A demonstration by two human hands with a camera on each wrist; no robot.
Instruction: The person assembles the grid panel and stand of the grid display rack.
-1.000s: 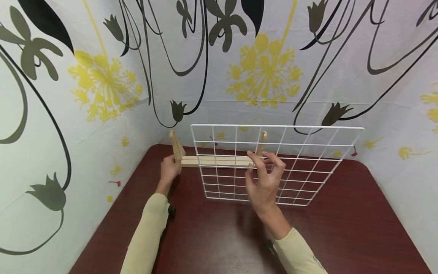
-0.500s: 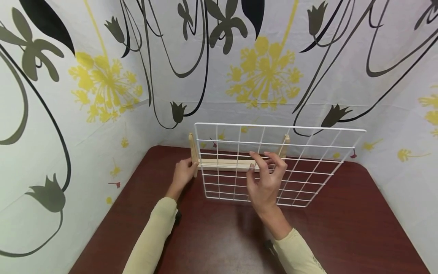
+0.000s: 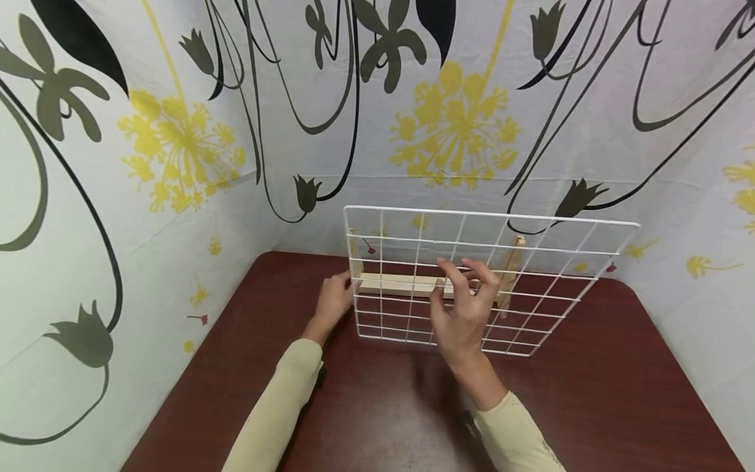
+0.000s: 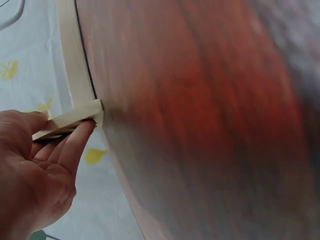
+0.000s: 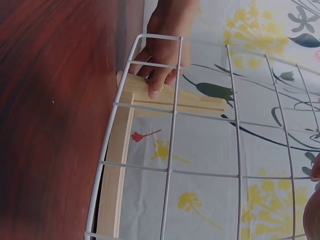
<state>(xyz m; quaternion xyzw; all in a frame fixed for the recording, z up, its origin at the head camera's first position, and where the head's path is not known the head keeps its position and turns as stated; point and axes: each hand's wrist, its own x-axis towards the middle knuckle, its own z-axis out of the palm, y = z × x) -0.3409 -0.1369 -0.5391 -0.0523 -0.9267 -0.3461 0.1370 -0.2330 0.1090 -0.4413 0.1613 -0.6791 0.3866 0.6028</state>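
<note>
A white wire grid panel stands on edge in the head view, held by my right hand with thumb and fingers bent around its wires. Behind it is a pale wooden stand, a long bar with an upright at each end. My left hand grips the stand's left upright, which the left wrist view shows between thumb and fingers as a wooden piece. Through the grid in the right wrist view, a left finger lies along the grooved upright. Only part of my right hand shows there.
The dark red-brown table reaches back to a floral cloth backdrop, which also closes off the left and right sides. The stand is near the table's back edge.
My left hand has slid the wooden stand to the right, so its left upright is now behind the grid's left edge. The grid has shifted slightly right in my right hand.
</note>
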